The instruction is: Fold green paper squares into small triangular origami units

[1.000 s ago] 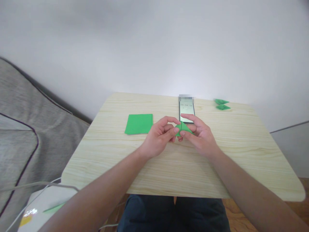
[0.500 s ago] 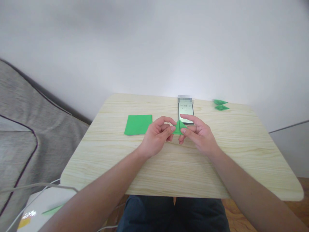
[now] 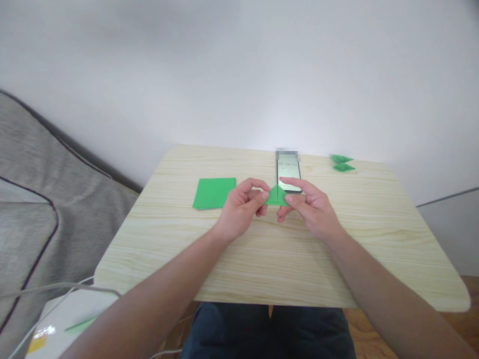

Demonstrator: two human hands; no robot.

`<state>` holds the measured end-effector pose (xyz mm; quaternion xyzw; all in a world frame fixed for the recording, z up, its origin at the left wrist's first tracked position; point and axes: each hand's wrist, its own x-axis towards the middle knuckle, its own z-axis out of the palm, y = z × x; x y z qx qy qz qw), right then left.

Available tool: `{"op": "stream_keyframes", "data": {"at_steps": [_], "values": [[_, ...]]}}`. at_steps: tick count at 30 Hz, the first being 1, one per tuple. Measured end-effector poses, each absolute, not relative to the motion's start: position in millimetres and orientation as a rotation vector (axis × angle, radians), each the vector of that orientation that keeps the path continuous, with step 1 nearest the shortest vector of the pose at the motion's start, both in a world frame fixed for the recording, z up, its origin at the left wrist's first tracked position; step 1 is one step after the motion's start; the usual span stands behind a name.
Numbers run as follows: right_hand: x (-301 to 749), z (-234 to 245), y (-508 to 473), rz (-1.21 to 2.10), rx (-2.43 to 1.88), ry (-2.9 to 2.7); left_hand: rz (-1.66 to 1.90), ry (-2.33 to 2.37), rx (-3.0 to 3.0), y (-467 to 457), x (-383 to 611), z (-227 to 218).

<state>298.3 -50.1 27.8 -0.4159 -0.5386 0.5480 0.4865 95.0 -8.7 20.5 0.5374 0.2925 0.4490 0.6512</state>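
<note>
A small folded green paper triangle (image 3: 277, 196) is held just above the middle of a light wooden table (image 3: 262, 259). My left hand (image 3: 241, 209) pinches its left corner between thumb and fingers. My right hand (image 3: 310, 209) pinches its right corner, index finger stretched over the top. A stack of flat green paper squares (image 3: 214, 193) lies on the table left of my left hand.
A phone (image 3: 288, 174) with a lit timer screen lies behind my hands. Two folded green pieces (image 3: 342, 163) rest at the far right corner. A grey sofa (image 3: 33, 199) stands at the left, with a white object and cables (image 3: 67, 309) below it.
Both hands turned the green triangle and spread it between them, so it now lies wider and flatter. The phone's timer advanced by a second.
</note>
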Motion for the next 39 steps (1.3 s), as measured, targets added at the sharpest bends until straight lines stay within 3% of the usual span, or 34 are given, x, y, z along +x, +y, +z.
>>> {"op": "stream_keyframes", "data": {"at_steps": [27,39], "values": [[292.9,24.5,-49.9,1.375,-0.999,-1.292,0.858,0.522,1.24,-12.3,95.4,15.9],[296.6,24.1,-46.4,1.372,-0.998,-1.249,1.0,0.553,1.214,-8.9,95.3,17.7]]}}
